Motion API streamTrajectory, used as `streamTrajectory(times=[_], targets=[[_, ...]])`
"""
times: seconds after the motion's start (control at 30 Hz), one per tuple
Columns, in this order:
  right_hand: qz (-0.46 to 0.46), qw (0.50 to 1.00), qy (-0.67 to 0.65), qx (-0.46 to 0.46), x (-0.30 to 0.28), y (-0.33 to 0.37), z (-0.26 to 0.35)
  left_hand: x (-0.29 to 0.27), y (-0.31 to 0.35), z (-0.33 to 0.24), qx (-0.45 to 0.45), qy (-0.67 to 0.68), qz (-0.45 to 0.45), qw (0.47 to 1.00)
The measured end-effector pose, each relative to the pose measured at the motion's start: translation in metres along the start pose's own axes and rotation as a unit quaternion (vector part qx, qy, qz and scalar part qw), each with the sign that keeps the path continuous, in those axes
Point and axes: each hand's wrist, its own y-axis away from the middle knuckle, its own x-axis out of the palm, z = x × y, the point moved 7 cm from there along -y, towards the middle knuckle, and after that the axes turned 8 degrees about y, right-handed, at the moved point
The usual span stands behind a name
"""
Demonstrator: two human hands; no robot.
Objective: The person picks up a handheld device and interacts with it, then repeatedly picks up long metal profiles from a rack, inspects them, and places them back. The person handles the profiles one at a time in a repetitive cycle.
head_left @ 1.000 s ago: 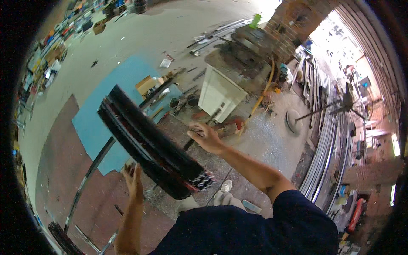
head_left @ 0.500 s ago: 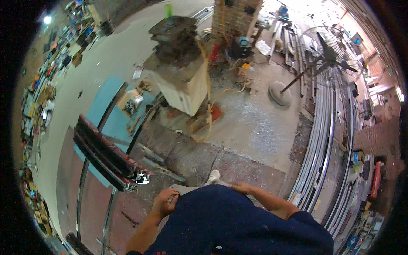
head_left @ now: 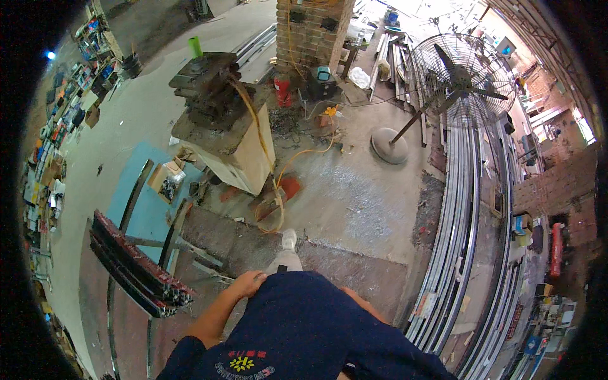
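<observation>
My left hand (head_left: 248, 284) is at the left hem of my dark blue shirt (head_left: 297, 323), next to my light trousers (head_left: 286, 259). Its fingers are bent, but the tips go out of sight at the cloth, so I cannot tell what they hold, if anything. On the right, my forearm (head_left: 366, 305) runs down behind the shirt, which hides most of that hand. A stack of long dark profiles with reddish edges (head_left: 136, 266) lies across a rack to the left, apart from my left hand. One pale shoe (head_left: 289, 239) shows ahead on the floor.
Ahead stands a pale block-shaped machine base (head_left: 244, 158) with a yellow hose (head_left: 278, 212). A pedestal fan (head_left: 459, 82) stands at the far right above long metal bars (head_left: 443, 253). A blue sheet (head_left: 130, 190) carries an open box (head_left: 168, 180). Goods line the left wall.
My view has shifted, so the machine base, fan and profile stack sit further left in it. My right hand has gone mostly behind the shirt, while my left stays near the hem.
</observation>
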Motion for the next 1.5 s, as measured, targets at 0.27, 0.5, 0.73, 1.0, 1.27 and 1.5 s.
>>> streamTrajectory(times=[0.27, 0.5, 0.73, 1.0, 1.27, 1.5], targets=[[0.002, 0.978, -0.007, 0.208, -0.060, -0.035, -0.088, -0.026, -0.155, -0.035, -0.088, -0.014, 0.084, 0.992], [-0.130, 0.959, -0.045, 0.248, -0.214, -0.071, -0.060, -0.126, -0.334, -0.171, 0.044, -0.182, 0.075, 0.979], [-0.278, 0.917, -0.168, 0.230, -0.372, -0.095, -0.003, -0.235, -0.465, -0.273, 0.048, -0.069, -0.020, 0.996], [-0.178, 0.952, -0.135, 0.211, -0.430, -0.193, -0.091, -0.250, -0.534, -0.274, 0.019, -0.073, -0.034, 0.997], [-0.232, 0.940, -0.127, 0.215, -0.570, -0.242, -0.088, -0.307, -0.638, -0.318, -0.030, -0.222, 0.029, 0.974], [-0.280, 0.889, -0.112, 0.345, -0.593, -0.236, -0.040, -0.370, -0.840, -0.299, -0.035, -0.292, 0.068, 0.953]])
